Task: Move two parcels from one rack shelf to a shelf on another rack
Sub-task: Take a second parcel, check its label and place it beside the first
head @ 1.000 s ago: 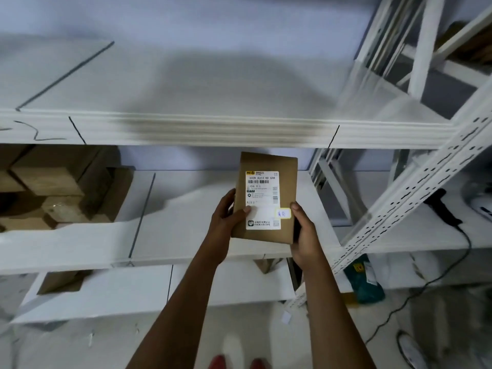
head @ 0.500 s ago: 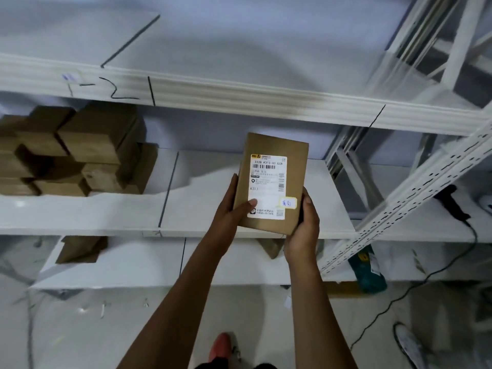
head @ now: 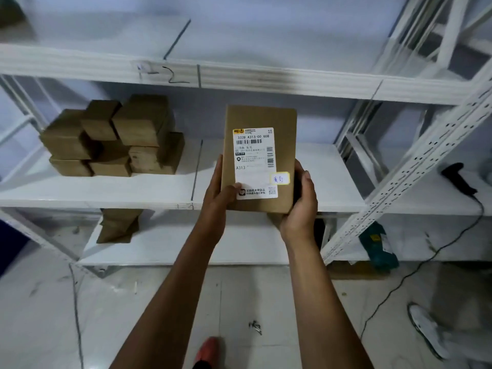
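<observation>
You held the parcel (head: 259, 158) upright in front of the middle shelf (head: 324, 177), label facing you. Your left hand (head: 219, 191) gripped its left edge; your right hand (head: 299, 206) cupped its lower right corner. A stack of boxes (head: 111, 137) sat far left on that shelf.

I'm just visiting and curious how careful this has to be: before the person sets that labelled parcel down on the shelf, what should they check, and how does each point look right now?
1. Grip: left hand and right hand both hold the parcel at its lower end: ok.
2. Label facing the person and readable: ok.
3. Landing spot: the middle shelf is bare behind the parcel: ok.
4. Room beside the stacked boxes to the left: ok, they sit well apart.
5. Headroom under the upper shelf: looks ok.
6. A second parcel under this one: a brown edge shows below the right hand, cannot tell.
</observation>
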`<move>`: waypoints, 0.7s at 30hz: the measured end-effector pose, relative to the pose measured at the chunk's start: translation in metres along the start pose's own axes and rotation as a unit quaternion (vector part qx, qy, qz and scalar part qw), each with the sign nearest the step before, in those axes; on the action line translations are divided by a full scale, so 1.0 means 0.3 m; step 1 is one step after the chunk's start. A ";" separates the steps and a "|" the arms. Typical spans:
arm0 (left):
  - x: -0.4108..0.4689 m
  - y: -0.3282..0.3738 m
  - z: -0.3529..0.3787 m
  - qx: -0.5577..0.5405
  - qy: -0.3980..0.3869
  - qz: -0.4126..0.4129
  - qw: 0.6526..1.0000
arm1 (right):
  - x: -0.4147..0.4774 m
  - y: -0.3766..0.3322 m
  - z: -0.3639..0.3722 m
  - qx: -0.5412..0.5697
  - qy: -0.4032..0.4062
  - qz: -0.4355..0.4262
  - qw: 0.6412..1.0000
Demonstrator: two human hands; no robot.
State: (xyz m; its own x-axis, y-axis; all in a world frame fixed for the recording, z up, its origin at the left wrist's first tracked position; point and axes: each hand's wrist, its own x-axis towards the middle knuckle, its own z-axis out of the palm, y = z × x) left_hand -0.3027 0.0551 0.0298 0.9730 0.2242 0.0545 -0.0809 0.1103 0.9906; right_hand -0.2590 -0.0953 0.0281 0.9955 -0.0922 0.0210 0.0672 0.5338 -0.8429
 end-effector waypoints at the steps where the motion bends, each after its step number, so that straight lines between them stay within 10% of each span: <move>1: -0.015 0.025 -0.041 0.002 0.004 0.005 1.000 | -0.029 0.004 0.042 -0.003 -0.007 -0.006 1.000; 21: -0.025 0.355 -0.957 -0.007 -0.054 0.065 0.996 | -0.381 0.262 0.919 -0.031 0.004 -0.121 0.992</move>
State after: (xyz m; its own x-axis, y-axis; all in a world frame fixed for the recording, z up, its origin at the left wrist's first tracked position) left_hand -0.3805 0.3432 0.0990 0.9717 0.1313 0.1965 -0.2102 0.1005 0.9725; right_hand -0.3492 0.1890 0.1076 0.9501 -0.2182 0.2230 0.3001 0.4428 -0.8449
